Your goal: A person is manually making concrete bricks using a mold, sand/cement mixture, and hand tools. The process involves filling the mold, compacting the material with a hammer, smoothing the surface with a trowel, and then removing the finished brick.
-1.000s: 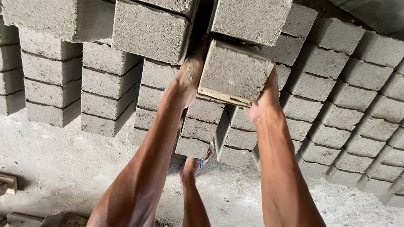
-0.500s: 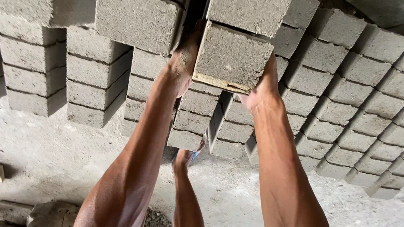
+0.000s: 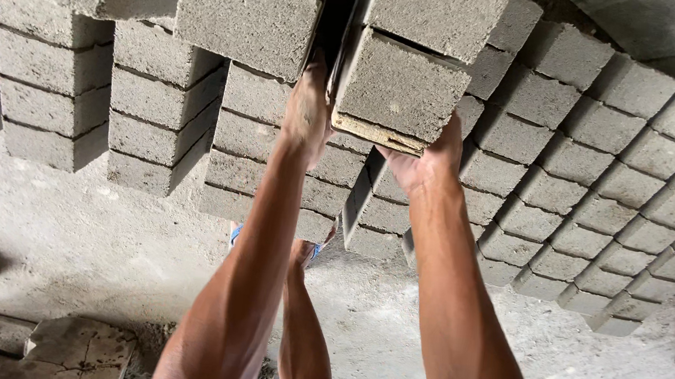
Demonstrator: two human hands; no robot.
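View from above the person's arms. A grey concrete block [image 3: 398,87] was held out in front of the body, on a thin wooden board [image 3: 377,133] that showed as a pale strip under its lower edge. The left hand [image 3: 308,111] was pressed flat against the block's left side, in the dark gap beside a neighbouring block [image 3: 248,9]; the right hand [image 3: 424,161] cupped the lower right corner from beneath, fingers clamped on block and board. A grip from two opposite sides seemed chosen to keep the heavy block level on its board. It sat at the top of a stack [image 3: 440,8], touching the block above it in the picture. Rows of like blocks [image 3: 606,176] stood on the concrete floor [image 3: 82,230], set slightly apart, probably so air could reach each face. A foot in a blue sandal [image 3: 307,251] was planted between the arms. Broken slabs [image 3: 79,346] lay at lower left.
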